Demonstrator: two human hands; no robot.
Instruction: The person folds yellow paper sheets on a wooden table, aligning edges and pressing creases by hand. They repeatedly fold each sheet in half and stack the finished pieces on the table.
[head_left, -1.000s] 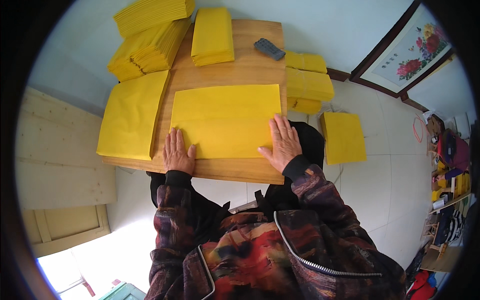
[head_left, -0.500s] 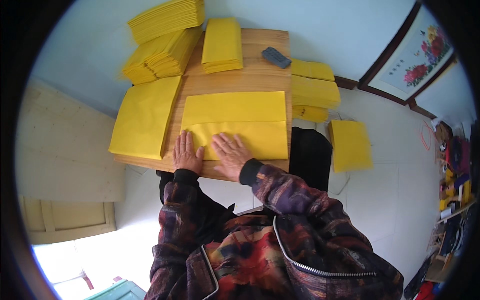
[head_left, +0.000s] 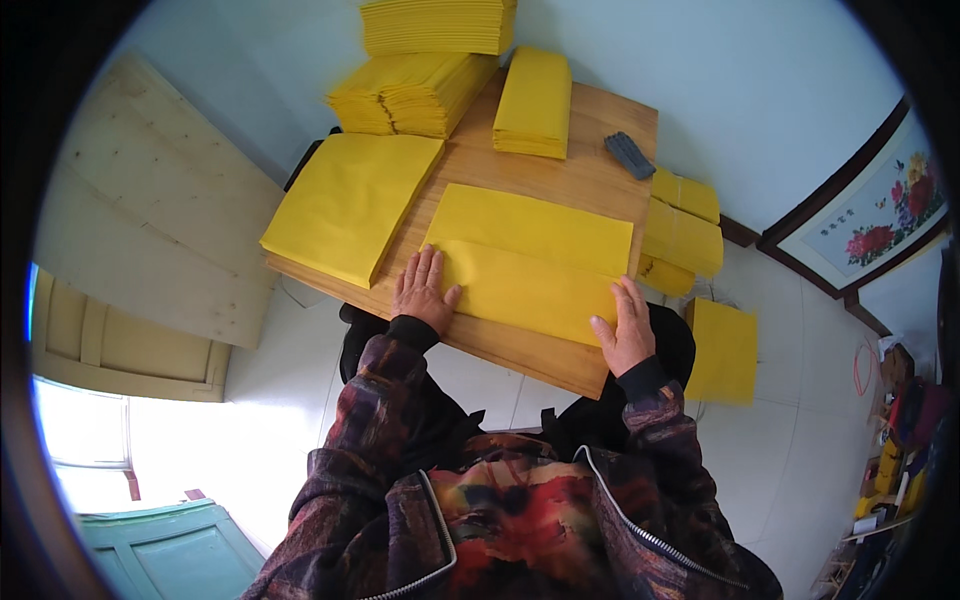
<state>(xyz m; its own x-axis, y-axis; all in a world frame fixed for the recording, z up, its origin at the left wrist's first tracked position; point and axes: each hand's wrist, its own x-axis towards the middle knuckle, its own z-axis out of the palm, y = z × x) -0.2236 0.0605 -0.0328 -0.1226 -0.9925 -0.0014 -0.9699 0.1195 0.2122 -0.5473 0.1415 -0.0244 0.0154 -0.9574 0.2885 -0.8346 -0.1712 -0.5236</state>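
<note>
Two hands press flat on a folded yellow sheet (head_left: 530,262) lying on the wooden table (head_left: 560,175): the left hand (head_left: 422,293) at its near left corner, the right hand (head_left: 625,327) at its near right corner, fingers open and spread, gripping nothing. More yellow stacks (head_left: 415,92) sit at the far edge, with a flat pile (head_left: 350,205) left of the sheet.
</note>
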